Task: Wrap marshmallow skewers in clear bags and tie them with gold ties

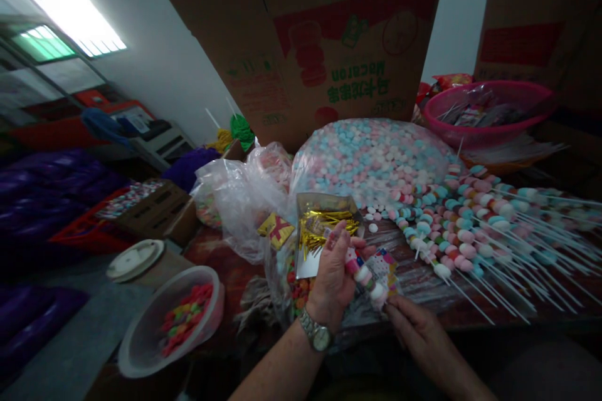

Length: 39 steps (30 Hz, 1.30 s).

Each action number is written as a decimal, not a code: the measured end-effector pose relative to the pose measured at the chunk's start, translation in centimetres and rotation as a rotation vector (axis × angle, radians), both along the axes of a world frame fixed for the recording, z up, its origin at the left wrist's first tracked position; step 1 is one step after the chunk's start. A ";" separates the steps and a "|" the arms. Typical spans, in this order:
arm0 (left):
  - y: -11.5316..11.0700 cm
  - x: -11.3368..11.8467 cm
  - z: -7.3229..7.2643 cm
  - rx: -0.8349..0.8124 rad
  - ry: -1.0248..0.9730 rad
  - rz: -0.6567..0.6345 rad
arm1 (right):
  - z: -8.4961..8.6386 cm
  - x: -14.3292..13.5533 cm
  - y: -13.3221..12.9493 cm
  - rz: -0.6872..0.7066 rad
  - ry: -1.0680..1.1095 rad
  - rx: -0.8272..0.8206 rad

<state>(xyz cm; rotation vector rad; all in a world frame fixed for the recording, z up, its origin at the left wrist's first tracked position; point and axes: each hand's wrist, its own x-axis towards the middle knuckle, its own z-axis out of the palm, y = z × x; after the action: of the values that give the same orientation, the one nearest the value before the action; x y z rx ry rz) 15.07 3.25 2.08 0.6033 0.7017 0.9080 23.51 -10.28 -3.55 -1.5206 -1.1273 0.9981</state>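
Note:
A candy skewer [376,291] with pink and white pieces, partly inside a printed clear wrapper [386,263], lies slanted between my hands. My left hand [335,266], with a watch on its wrist, is closed around the upper, wrapped end. At the lower end, the fingers of my right hand [416,322] pinch the skewer near the wrapper's opening; the stick itself is hidden. Just behind my left hand stands a tray [308,268] of gold twist ties [324,225]. To the right lie many pastel candy skewers [463,225] in a heap, their white sticks pointing toward the front right.
A large clear bag of pastel candies [371,150] sits behind, before a tall carton [348,31]. At the left are a plastic bowl [214,319] of colourful candies and a lidded bucket [155,263]. A pink basin [489,128] of wrappers stands back right.

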 end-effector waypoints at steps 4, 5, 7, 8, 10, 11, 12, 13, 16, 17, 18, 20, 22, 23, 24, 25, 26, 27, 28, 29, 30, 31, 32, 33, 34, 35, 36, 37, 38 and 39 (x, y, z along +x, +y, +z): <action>-0.4 0.8 0.2 -0.005 0.015 0.055 | -0.3 -1.4 1.2 -0.046 0.165 -0.030; -0.8 1.0 -0.1 -0.002 0.029 0.056 | -0.3 -1.8 1.6 -0.063 0.218 -0.037; -1.7 1.1 -1.0 0.006 0.064 0.040 | -0.2 -2.4 2.2 -0.096 0.321 -0.051; -2.2 1.0 -1.5 0.007 0.084 0.006 | -0.2 -2.5 2.4 -0.108 0.364 -0.058; -3.0 0.3 -2.4 0.008 0.133 -0.139 | -0.1 -2.5 2.7 -0.130 0.427 -0.078; -3.2 -0.2 -2.7 0.015 0.158 -0.246 | -0.1 -2.3 2.7 -0.140 0.448 -0.090; -3.2 -0.7 -2.9 0.028 0.169 -0.357 | -0.1 -2.1 2.7 -0.146 0.462 -0.100; -3.0 -1.2 -2.9 0.046 0.161 -0.448 | -0.1 -1.8 2.6 -0.150 0.472 -0.110; -1.6 -1.9 -2.3 0.095 0.058 -0.492 | -0.2 -1.3 2.5 -0.144 0.500 -0.158; -1.0 -1.8 -1.9 0.090 0.028 -0.453 | -0.2 -1.3 2.5 -0.137 0.499 -0.179; -0.4 -1.5 -1.5 0.066 0.012 -0.412 | -0.2 -1.3 2.5 -0.129 0.487 -0.198; 0.5 -0.8 -0.8 -0.023 0.016 -0.318 | 0.0 -1.3 2.3 -0.114 0.431 -0.193; 1.0 0.0 -0.3 -0.099 0.018 -0.204 | 0.2 -1.1 1.8 -0.105 0.309 -0.126; 1.0 0.3 -0.2 -0.112 0.016 -0.154 | 0.3 -1.1 1.5 -0.103 0.226 -0.086; 0.8 0.5 -0.2 -0.117 0.012 -0.120 | 0.4 -1.0 1.2 -0.103 0.134 -0.050; 0.5 0.7 -0.4 -0.119 0.011 -0.105 | 0.4 -0.9 1.0 -0.105 0.040 -0.021; 0.0 0.8 -0.6 -0.121 0.016 -0.108 | 0.4 -0.9 0.8 -0.111 -0.040 0.002; -0.6 1.0 -1.0 -0.126 0.027 -0.124 | 0.4 -1.0 0.9 -0.121 -0.103 0.024; -1.2 1.1 -1.4 -0.133 0.039 -0.146 | 0.4 -1.1 1.0 -0.136 -0.150 0.050; -1.9 1.3 -1.9 -0.142 0.052 -0.166 | 0.4 -1.2 1.3 -0.154 -0.189 0.080; -2.5 1.5 -2.3 -0.150 0.067 -0.176 | 0.3 -1.4 1.7 -0.176 -0.223 0.112; -3.0 1.7 -2.8 -0.151 0.088 -0.171 | 0.1 -1.6 2.1 -0.198 -0.253 0.138; -3.4 1.8 -3.1 -0.141 0.119 -0.166 | 0.0 -1.7 2.6 -0.218 -0.279 0.154; -3.7 1.9 -3.5 -0.117 0.159 -0.164 | -0.1 -1.9 3.0 -0.233 -0.302 0.157; -3.9 1.9 -3.7 -0.076 0.205 -0.170 | -0.2 -2.0 3.3 -0.244 -0.326 0.150; -4.0 1.8 -3.8 -0.017 0.254 -0.183 | -0.3 -2.0 3.5 -0.249 -0.352 0.138; -4.0 1.6 -3.7 0.061 0.302 -0.207 | -0.3 -2.0 3.7 -0.251 -0.380 0.131; -4.0 1.3 -3.5 0.153 0.353 -0.235 | -0.2 -1.8 3.8 -0.247 -0.404 0.131; -4.0 0.8 -3.0 0.258 0.410 -0.272 | -0.1 -1.5 3.8 -0.242 -0.423 0.142; -3.9 0.2 -2.3 0.385 0.478 -0.332 | 0.2 -1.0 3.7 -0.227 -0.435 0.158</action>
<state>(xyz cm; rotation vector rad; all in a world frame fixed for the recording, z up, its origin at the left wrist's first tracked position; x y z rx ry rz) 15.25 -0.68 -0.17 1.2681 0.8245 0.5903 22.47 -6.53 -3.33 -1.7361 -1.2607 0.4216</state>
